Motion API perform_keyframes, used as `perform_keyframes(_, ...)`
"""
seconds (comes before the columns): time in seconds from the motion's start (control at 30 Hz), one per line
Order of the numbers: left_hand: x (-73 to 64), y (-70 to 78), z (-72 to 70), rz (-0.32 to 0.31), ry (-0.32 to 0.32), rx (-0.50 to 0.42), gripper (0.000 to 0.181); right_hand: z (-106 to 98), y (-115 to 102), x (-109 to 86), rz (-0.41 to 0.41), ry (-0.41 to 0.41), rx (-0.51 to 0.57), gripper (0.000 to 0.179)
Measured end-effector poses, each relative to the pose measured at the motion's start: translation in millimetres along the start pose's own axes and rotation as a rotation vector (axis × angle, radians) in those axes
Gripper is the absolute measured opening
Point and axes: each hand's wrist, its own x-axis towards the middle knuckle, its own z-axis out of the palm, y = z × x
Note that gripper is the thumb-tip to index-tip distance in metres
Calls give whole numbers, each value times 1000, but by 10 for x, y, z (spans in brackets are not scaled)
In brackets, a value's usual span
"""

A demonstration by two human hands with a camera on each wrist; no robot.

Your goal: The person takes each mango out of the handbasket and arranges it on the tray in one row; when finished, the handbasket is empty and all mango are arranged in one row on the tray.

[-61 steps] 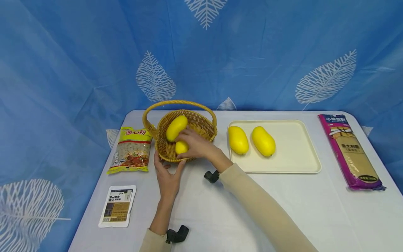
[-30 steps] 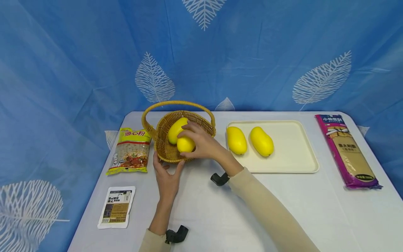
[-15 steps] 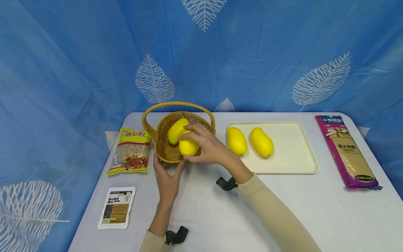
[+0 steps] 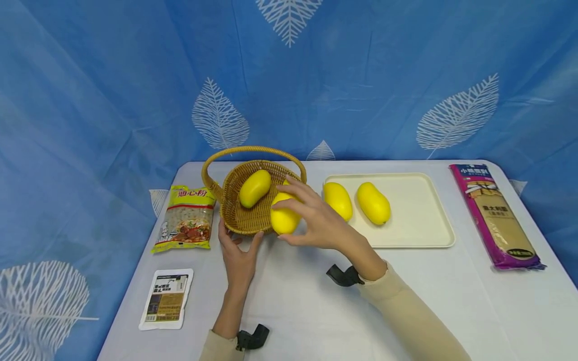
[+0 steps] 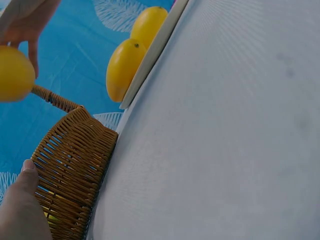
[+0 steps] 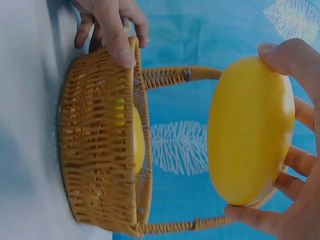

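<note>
Holding fruit near basket beside 通心粉 bag

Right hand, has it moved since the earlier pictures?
Yes: in the head view, the right hand has shifted rightward, nearer the cream tray, holding a yellow fruit.

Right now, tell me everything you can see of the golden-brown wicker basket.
The golden-brown wicker basket is a bowl of woven strands, with small gaps in its walls, a bound rim and one tall, arched, wrapped handle standing up over it. It stands on its base on the white table. One smooth yellow oval fruit lies inside. The left hand touches its near side, thumb at the rim.
</note>
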Motion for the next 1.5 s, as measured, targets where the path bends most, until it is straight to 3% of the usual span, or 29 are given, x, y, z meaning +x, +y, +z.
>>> perform_keyframes(0.3,-8,-23,3,13,11,-3,102,-260,109,-252,43,41,-39,52)
perform_keyframes(0.83,-13,-25,15,15,7,-11,101,-837,622,-858,223,85,-126,56)
perform_keyframes(1.1,-11,-18,9,22,13,-14,101,-984,865,-1196,297,95,-147,58)
perform_keyframes(1.5,-4,-14,16,14,13,-24,101,-1101,1211,-1584,367,72,-72,55)
